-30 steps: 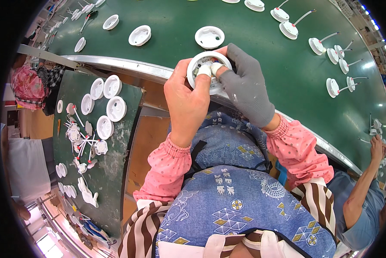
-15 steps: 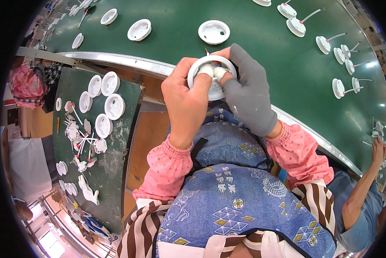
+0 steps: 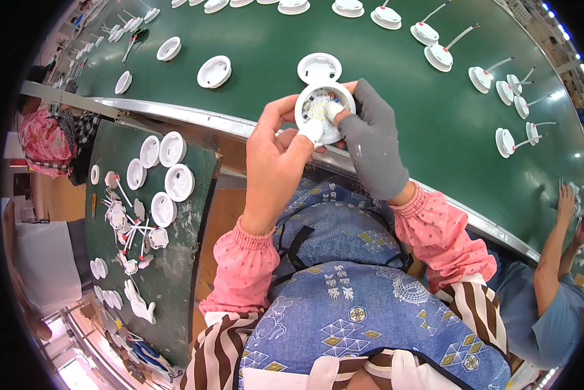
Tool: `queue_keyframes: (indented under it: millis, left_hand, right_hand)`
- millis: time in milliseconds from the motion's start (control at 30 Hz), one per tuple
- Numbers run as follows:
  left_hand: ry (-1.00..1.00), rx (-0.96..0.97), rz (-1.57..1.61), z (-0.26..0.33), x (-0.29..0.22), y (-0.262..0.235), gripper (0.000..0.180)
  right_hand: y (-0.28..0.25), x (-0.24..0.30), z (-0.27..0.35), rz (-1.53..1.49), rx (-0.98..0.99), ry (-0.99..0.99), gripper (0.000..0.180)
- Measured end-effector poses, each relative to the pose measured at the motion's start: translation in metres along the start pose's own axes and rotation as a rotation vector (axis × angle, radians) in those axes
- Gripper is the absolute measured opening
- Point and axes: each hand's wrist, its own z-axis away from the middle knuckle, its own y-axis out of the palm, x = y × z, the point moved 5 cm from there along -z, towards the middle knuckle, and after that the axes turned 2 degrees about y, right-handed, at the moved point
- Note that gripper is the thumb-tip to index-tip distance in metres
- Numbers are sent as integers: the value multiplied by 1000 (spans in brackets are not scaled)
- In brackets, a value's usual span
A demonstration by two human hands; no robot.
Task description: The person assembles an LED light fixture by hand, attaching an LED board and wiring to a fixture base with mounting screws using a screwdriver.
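Above a green belt [image 3: 253, 45] of white housings, both hands grip one round lamp housing [image 3: 323, 110]

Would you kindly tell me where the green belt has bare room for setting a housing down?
The widest bare patch of green belt lies right of the round white housing the hands hold, before the wired lamp parts. The side table on the left is crowded.

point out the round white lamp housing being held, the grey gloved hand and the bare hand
round white lamp housing [image 3: 323, 109], head view, its open inner face
grey gloved right hand [image 3: 372, 146], head view, back of the glove
bare left hand [image 3: 274, 166], head view, back of the hand
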Motion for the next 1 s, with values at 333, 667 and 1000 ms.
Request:
queue_keyframes:
  millis: [333, 667, 1000]
  left_hand:
    - [461, 164, -628, -13, -9, -12, 45]
    - [147, -43, -264, -4, -5, 4, 32]
    - [137, -33, -230, -1, -11, 11, 24]
  right_hand:
    - [1, 12, -7, 515, 146, -199, 22]
    - [-7, 15, 6, 190, -6, -36, 17]
    - [-9, 31, 7, 321, 56, -163, 19]
